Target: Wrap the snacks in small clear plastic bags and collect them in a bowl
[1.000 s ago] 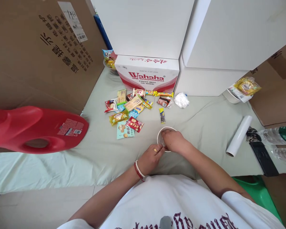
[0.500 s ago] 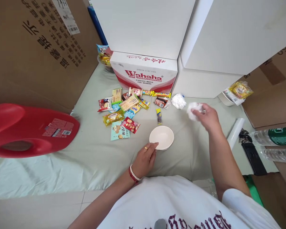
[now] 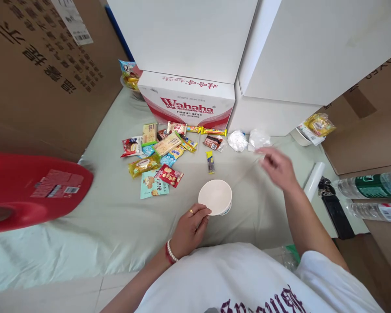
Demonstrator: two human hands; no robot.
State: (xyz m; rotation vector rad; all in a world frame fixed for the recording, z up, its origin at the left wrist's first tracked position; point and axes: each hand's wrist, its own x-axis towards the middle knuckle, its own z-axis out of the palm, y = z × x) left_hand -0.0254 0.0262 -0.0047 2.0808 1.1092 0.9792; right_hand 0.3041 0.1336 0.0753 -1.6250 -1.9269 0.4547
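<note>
My left hand (image 3: 193, 226) pinches the near rim of a white paper bowl (image 3: 215, 198) standing on the cloth, its inside showing no contents. My right hand (image 3: 276, 167) is slightly blurred, above the cloth with nothing in it and its fingers apart. Just beyond its fingertips lies a crumpled clear plastic bag (image 3: 259, 138). Left of that is a bunched white plastic bag (image 3: 237, 141). A small yellow-and-grey snack packet (image 3: 210, 162) lies behind the bowl. Several wrapped snacks are heaped to the left, among them a red packet (image 3: 170, 174) and a pale blue pouch (image 3: 153, 184).
A Wahaha water carton (image 3: 187, 104) stands behind the snacks, beside large white boxes (image 3: 280, 48). At the left is a red jug (image 3: 35, 191) before a cardboard box (image 3: 45, 78). Plastic bottles (image 3: 373, 186), a black phone-like object (image 3: 338, 217) and keys (image 3: 326, 187) lie at the right.
My right hand has let go of the crumpled plastic bag, which now lies beside the bunched one. The bowl is tilted slightly more toward me, still in my left hand. The view has shifted.
</note>
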